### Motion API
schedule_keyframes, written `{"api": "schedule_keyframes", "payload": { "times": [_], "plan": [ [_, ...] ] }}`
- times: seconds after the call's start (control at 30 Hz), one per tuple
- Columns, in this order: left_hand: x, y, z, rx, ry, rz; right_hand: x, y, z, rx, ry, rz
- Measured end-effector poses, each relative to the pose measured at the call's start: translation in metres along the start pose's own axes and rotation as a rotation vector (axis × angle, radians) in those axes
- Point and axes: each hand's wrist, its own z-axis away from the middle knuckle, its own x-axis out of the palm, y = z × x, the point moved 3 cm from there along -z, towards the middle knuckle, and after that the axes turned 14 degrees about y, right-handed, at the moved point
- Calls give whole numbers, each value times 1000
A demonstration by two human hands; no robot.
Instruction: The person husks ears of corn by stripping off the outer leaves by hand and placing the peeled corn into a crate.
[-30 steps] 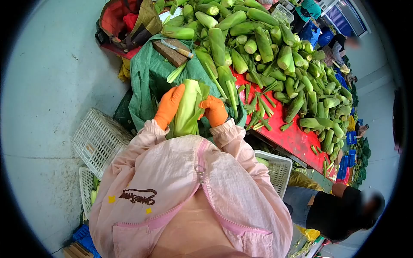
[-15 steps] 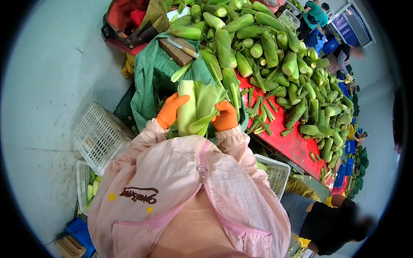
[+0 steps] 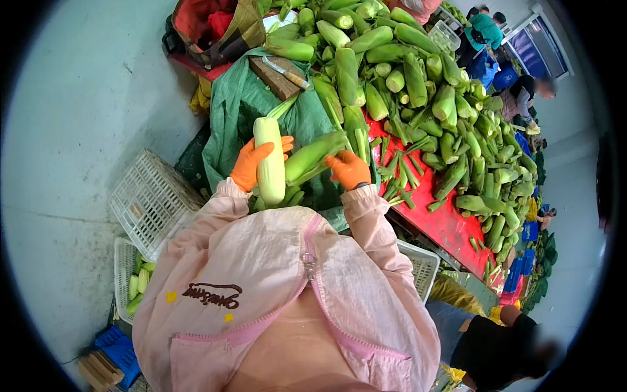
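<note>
My left hand (image 3: 245, 167), in an orange glove, is wrapped round a pale, mostly peeled ear of corn (image 3: 270, 166) held upright. To its right, my gloved right hand (image 3: 349, 170) has its fingers closed at the end of a broad green corn husk (image 3: 312, 158). That husk slants out beside the ear, and whether its lower end still joins the ear cannot be made out. Beneath both hands spreads a green woven sack (image 3: 225, 108). A knife (image 3: 287, 73) lies on a wooden block (image 3: 274, 77) just beyond them.
Unpeeled corn (image 3: 418, 78) is heaped across a red table (image 3: 450, 225) strewn with trimmings. White plastic crates (image 3: 151, 206) stand at my left, one holding peeled ears. Another crate (image 3: 421, 264) is at my right, near a person in black (image 3: 493, 349). Other people work farther back.
The green husk has come away from the ear toward the right, leaving the ear's pale surface bare. My right hand has moved slightly right, and the ear has shifted left.
</note>
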Motion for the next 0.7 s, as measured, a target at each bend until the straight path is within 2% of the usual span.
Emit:
{"api": "schedule_keyframes", "payload": {
  "times": [0.03,0.1,0.13,0.17,0.23,0.27,0.3,0.33,0.37,0.4,0.43,0.5,0.57,0.6,0.63,0.7],
  "plan": [
    [1,1,-1,-1,-6,-6,6,-2,4,1,6,-6],
    [5,6,-5,303,53,-391,5,-16,14,-429,358,252],
    [10,8,-6,418,96,-568,11,-21,17,-446,307,61],
    [16,5,-4,407,63,-576,16,-27,21,-456,264,-131],
    [46,9,7,576,39,-920,18,-45,37,-302,83,-295],
    [58,2,7,534,-39,-954,17,-53,45,-244,40,-371],
    [70,-4,11,528,-67,-959,16,-54,49,-232,77,-428],
    [78,-14,8,577,-125,-947,24,-34,42,-171,95,-694],
    [87,-22,3,628,-175,-929,5,-34,52,-128,111,-689],
    [102,-20,5,728,-274,-901,-5,-17,51,-143,155,-854],
    [106,-26,3,718,-317,-893,-17,-5,56,-163,190,-1017],
    [107,-44,-8,250,-398,-717,-58,30,74,-223,359,-1094],
    [111,-48,-7,303,-387,-740,-100,83,93,-191,584,-1056],
    [106,-51,-11,161,-289,-736,-127,98,108,-212,631,-1047],
    [100,-57,-13,17,-189,-730,-146,134,122,-124,737,-956],
    [91,-73,-20,24,-207,-712,-177,191,155,23,869,-754]
  ]
}}
